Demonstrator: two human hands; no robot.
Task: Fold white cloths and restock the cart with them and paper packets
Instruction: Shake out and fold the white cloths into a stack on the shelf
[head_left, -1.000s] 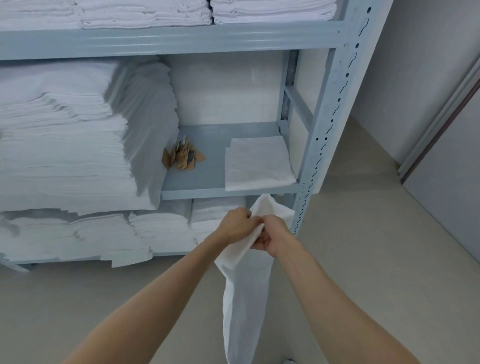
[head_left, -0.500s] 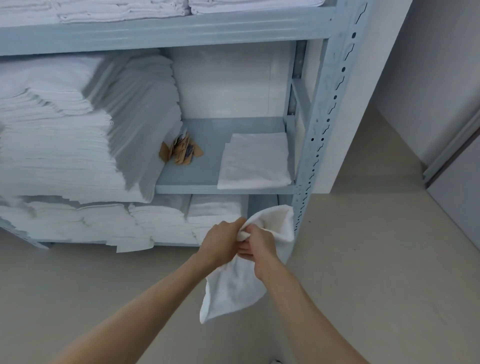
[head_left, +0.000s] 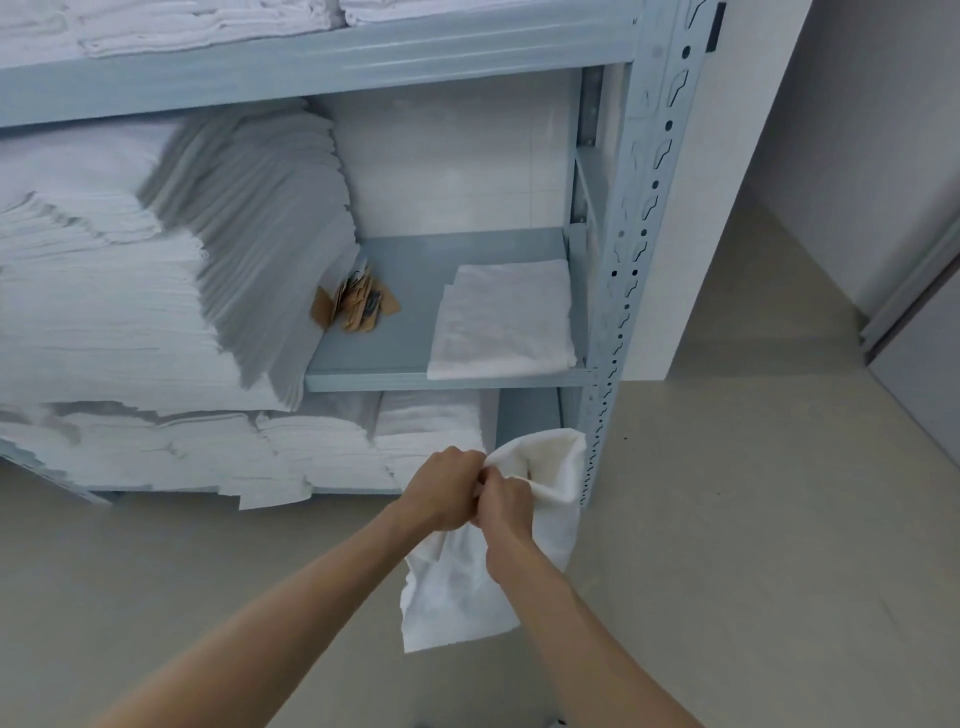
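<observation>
My left hand and right hand pinch the white cloth: soft, light, limp; best held by its corners.

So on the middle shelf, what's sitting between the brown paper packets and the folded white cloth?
Nothing: in the head view, only bare grey shelf separates the paper packets from the folded cloth.

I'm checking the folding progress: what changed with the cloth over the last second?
The white cloth, a long strip a second ago, now hangs shorter and doubled. Left hand and right hand keep pinching its top together. Folded cloth and paper packets lie unmoved.
</observation>
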